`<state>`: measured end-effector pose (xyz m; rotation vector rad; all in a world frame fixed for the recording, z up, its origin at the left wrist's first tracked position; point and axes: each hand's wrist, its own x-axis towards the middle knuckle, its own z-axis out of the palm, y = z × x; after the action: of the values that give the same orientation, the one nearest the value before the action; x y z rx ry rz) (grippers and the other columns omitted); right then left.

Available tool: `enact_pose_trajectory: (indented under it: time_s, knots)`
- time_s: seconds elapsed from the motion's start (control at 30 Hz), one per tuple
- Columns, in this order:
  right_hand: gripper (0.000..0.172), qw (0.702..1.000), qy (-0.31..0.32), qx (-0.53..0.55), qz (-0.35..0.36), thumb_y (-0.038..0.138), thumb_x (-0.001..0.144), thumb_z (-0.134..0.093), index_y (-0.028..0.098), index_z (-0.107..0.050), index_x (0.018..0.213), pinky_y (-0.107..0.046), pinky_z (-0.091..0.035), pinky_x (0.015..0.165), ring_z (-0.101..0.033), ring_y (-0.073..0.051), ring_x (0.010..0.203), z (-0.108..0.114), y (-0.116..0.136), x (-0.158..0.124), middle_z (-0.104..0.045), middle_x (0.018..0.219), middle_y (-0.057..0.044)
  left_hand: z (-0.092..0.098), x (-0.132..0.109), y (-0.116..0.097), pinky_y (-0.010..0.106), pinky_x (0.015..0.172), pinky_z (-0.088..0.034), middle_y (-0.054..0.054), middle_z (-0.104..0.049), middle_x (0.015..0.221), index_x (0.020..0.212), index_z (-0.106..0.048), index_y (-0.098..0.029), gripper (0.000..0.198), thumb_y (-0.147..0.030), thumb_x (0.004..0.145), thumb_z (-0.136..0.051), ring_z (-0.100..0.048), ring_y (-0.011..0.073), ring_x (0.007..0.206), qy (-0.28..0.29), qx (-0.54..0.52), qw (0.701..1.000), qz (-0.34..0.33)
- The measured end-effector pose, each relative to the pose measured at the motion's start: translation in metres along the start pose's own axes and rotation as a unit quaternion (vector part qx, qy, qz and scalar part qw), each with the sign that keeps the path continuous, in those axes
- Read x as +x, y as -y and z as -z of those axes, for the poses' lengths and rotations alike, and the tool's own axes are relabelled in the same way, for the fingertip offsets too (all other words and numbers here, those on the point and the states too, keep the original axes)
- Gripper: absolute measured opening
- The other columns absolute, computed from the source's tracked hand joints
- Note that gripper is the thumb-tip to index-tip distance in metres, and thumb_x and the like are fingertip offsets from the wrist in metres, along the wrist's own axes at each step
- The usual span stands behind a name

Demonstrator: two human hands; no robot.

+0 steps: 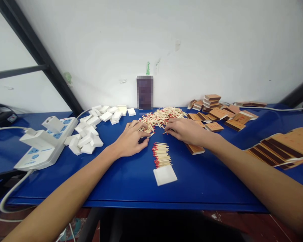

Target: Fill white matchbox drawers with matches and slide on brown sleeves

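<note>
The left hand point(133, 139) and right hand point(183, 129) reach over the blue surface point(131, 191), facing each other with a gap between them. The left hand's thumb and forefinger are narrow, pinching a match point(151, 135) whose red head points toward the other hand. The right hand's fingers are also drawn close together, with another match point(165, 133) at their tips. Just beyond both sets of fingers lies a loose heap of matches point(168, 116), its near edge reaching the left fingers. Nearer the wearer than the fingers, between the two forearms, a row of matches point(163, 154) lies with most red heads to the left, its near end meeting a small white tray point(165, 175). To the left of the left fingers are scattered white trays point(87, 131) and, farther out, a power strip point(47, 148). One matchbox point(195, 150) sits just beside the right wrist, on its near side. Right of the right fingers are piled matchbox sleeves point(218, 114), and beyond the right forearm is a fanned stack of sleeves point(280, 148).
</note>
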<state>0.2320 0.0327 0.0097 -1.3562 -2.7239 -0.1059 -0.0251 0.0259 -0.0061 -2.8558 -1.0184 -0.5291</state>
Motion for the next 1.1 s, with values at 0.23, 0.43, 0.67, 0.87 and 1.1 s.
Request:
enact_pose_trajectory:
  time_s: [0.23, 0.43, 0.67, 0.87, 1.1]
  knots:
    - [0.024, 0.996, -0.031, -0.007, 0.081, 0.02, 0.098, -0.043, 0.016, -0.067, 0.094, -0.033, -0.043, 0.076, -0.062, -0.022, 0.093, -0.001, 0.0, 0.002, -0.065, 0.107, -0.011, 0.002, 0.0, -0.004, 0.049, 0.099, -0.039, 0.007, -0.057, 0.125, 0.114, -0.071, -0.024, 0.03, -0.031, 0.094, -0.05, -0.045, 0.0278, 0.117, 0.02, -0.04, 0.999, -0.002]
    - [0.024, 0.988, -0.044, -0.085, 0.123, 0.015, 0.098, -0.041, 0.015, -0.065, 0.095, -0.034, -0.04, 0.078, -0.058, -0.022, 0.088, -0.003, 0.007, 0.008, -0.067, 0.102, -0.012, 0.008, 0.001, -0.008, 0.046, 0.097, -0.039, 0.008, -0.059, 0.122, 0.113, -0.07, -0.022, 0.029, -0.026, 0.091, -0.051, -0.047, 0.0271, 0.113, 0.021, -0.033, 0.999, -0.018]
    - [0.027, 0.989, -0.094, -0.087, 0.07, 0.024, 0.1, -0.038, 0.017, -0.063, 0.093, -0.041, -0.032, 0.087, -0.057, -0.026, 0.09, 0.001, 0.012, 0.007, -0.069, 0.093, -0.012, 0.012, 0.0, -0.01, 0.046, 0.096, -0.037, 0.009, -0.059, 0.12, 0.117, -0.07, -0.02, 0.035, -0.028, 0.089, -0.05, -0.046, 0.028, 0.112, 0.061, -0.017, 0.998, -0.018]
    - [0.01, 0.992, -0.079, 0.103, 0.0, 0.017, 0.09, -0.052, 0.019, -0.06, 0.095, -0.028, -0.035, 0.066, -0.057, -0.016, 0.068, -0.005, 0.015, 0.006, -0.067, 0.075, -0.001, 0.009, 0.001, -0.013, 0.047, 0.096, -0.037, 0.009, -0.061, 0.117, 0.122, -0.067, -0.017, 0.038, -0.029, 0.092, -0.046, -0.046, 0.0279, 0.112, 0.066, -0.042, 0.997, -0.007]
    - [0.012, 0.992, -0.068, 0.101, -0.037, 0.015, 0.085, -0.053, 0.017, -0.064, 0.079, -0.029, -0.035, 0.062, -0.057, -0.016, 0.068, -0.009, 0.025, 0.007, -0.068, 0.075, -0.004, 0.012, 0.0, -0.018, 0.048, 0.099, -0.037, 0.008, -0.063, 0.118, 0.129, -0.056, -0.02, 0.045, -0.02, 0.086, -0.045, -0.047, 0.0274, 0.117, 0.077, -0.12, 0.99, -0.009]
